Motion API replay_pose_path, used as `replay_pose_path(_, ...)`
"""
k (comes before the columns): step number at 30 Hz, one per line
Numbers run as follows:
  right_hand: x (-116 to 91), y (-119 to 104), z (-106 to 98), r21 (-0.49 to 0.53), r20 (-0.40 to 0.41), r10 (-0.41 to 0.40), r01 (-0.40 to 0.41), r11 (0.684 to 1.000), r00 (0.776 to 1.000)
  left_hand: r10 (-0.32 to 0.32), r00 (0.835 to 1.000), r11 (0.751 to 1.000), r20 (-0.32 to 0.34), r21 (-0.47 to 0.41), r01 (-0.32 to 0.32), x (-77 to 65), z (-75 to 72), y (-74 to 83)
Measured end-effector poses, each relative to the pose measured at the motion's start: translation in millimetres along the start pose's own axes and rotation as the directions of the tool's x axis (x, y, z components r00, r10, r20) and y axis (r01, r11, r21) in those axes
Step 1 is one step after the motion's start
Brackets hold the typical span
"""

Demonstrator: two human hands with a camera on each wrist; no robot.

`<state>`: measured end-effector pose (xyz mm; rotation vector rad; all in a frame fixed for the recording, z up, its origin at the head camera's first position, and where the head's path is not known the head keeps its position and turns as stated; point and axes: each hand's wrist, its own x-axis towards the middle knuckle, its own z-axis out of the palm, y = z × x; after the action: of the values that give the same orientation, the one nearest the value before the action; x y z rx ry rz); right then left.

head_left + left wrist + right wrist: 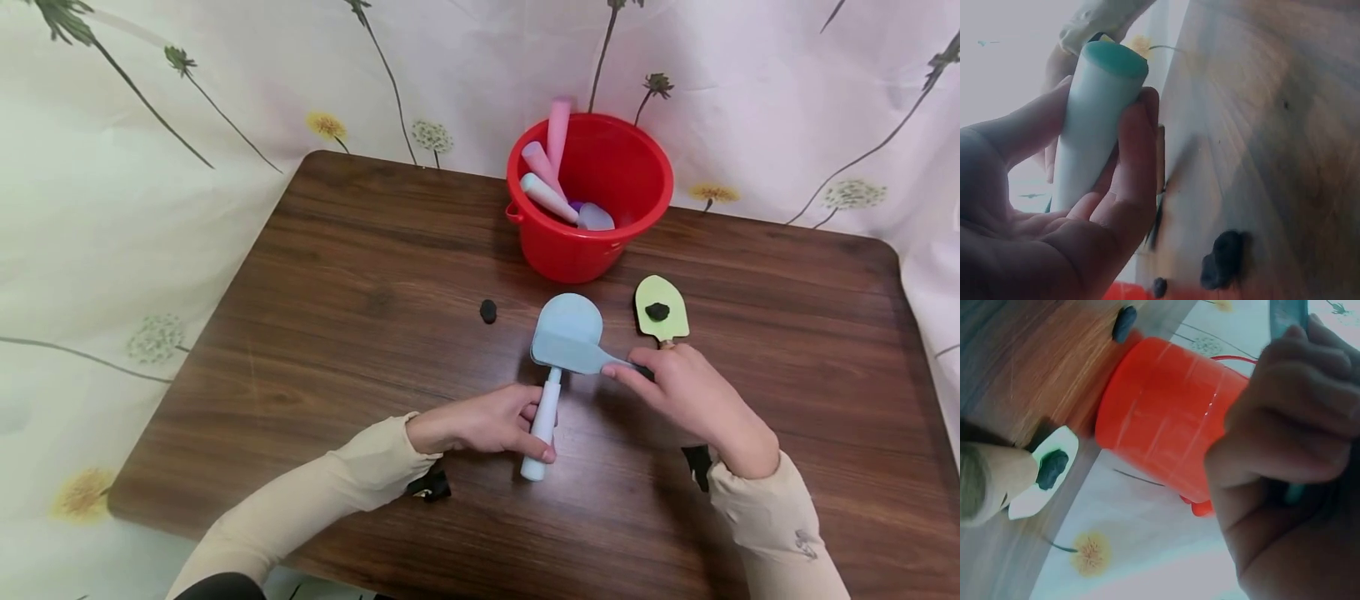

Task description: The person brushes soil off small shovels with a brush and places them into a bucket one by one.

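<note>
White-handled shovel (551,392) over the desk (337,292), nearer than the red bucket (570,254): the left hand (495,421) grips it with curled fingers (1138,147), the right hand (690,396) pinches a blue spatula (573,354) overlapping it. A loose pinch could let the spatula slip.

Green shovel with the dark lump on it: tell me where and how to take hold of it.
Best by its wooden handle, probably from the near side: the handle points that way, while the green blade at the far end carries the dark lump. Keep it level.
</note>
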<state>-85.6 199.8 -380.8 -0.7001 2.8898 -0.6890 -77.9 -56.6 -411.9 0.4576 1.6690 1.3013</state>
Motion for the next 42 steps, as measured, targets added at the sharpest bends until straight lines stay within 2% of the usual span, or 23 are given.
replay_pose_path(3, 1.3, 2.4, 0.2, -0.060, -0.088, -0.025, 0.020, 0.998, 0.996, 0.004, 1.000, 1.000, -0.007, 0.013, -0.004, -1.5, -0.6, -1.7)
replay_pose_path(6, 2.2, 5.4, 0.5, -0.123, -0.191, -0.063, 0.040, 0.992, 0.980, 0.002, 1.000, 1.000, -0.007, 0.018, -0.002, -3.3, -0.9, -3.2)
replay_pose_path(8, 3.3, 7.7, 1.1, -0.152, -0.260, -0.098, 0.060, 0.987, 0.961, 0.003, 1.000, 1.000, -0.011, 0.020, -0.003, -4.3, -1.0, -3.5)
replay_pose_path(12, 6.4, 9.9, 0.6, -0.205, -0.394, -0.176, 0.100, 0.974, 0.902, 0.002, 1.000, 1.000, 0.000, 0.014, -0.002, -5.5, 0.2, -4.7)
replay_pose_path(14, 7.1, 10.0, -0.8, -0.203, -0.439, -0.179, 0.097, 0.974, 0.881, 0.003, 1.000, 1.000, 0.004, 0.016, -0.003, -5.3, 1.2, -5.7)
replay_pose_path(15, 7.0, 9.7, -1.9, -0.185, -0.450, -0.169, 0.094, 0.978, 0.877, 0.002, 1.000, 1.000, 0.004, 0.012, -0.002, -5.1, 1.6, -6.1)
replay_pose_path(17, 6.0, 8.9, -4.1, -0.133, -0.442, -0.142, 0.092, 0.987, 0.886, 0.003, 1.000, 1.000, 0.000, 0.006, -0.003, -4.7, 2.1, -5.7)
replay_pose_path(19, 4.5, 7.6, -5.5, -0.057, -0.381, -0.116, 0.102, 0.993, 0.917, 0.013, 1.000, 1.000, -0.009, -0.006, -0.013, -4.3, 1.9, -5.2)
replay_pose_path(21, 2.6, 5.5, -5.6, 0.018, -0.271, -0.103, 0.112, 0.994, 0.957, 0.015, 1.000, 1.000, -0.011, -0.022, -0.015, -4.3, 1.5, -3.9)
replay_pose_path(23, 1.0, 3.3, -4.7, 0.074, -0.132, -0.086, 0.096, 0.993, 0.988, 0.015, 1.000, 0.999, -0.014, -0.028, -0.015, -4.1, 1.2, -2.7)
replay_pose_path(26, -0.8, 0.6, -2.7, 0.104, 0.045, -0.037, 0.032, 0.994, 0.998, 0.007, 1.000, 1.000, -0.021, -0.015, -0.007, -4.1, 1.4, -1.1)
replay_pose_path(29, -1.9, 0.4, -1.9, 0.098, 0.114, 0.010, -0.021, 0.995, 0.993, 0.000, 1.000, 1.000, -0.012, 0.003, 0.000, -3.5, 2.6, -0.1)
replay_pose_path(32, -1.6, 1.7, -2.3, 0.090, 0.089, 0.019, -0.027, 0.996, 0.996, -0.009, 1.000, 1.000, 0.010, 0.001, 0.009, -3.7, 4.4, 0.6)
replay_pose_path(37, -0.5, 5.2, -2.8, 0.012, -0.054, -0.010, 0.010, 1.000, 0.998, -0.004, 1.000, 1.000, 0.027, -0.024, 0.005, -5.2, 6.3, 2.3)
replay_pose_path(40, 0.3, 7.5, -2.7, -0.046, -0.161, -0.030, 0.023, 0.999, 0.986, -0.001, 1.000, 1.000, 0.025, -0.023, 0.002, -6.6, 6.5, 3.2)
replay_pose_path(42, 1.2, 9.0, -2.4, -0.081, -0.238, -0.058, 0.040, 0.996, 0.970, -0.005, 1.000, 1.000, 0.025, -0.019, 0.005, -7.1, 6.8, 3.8)
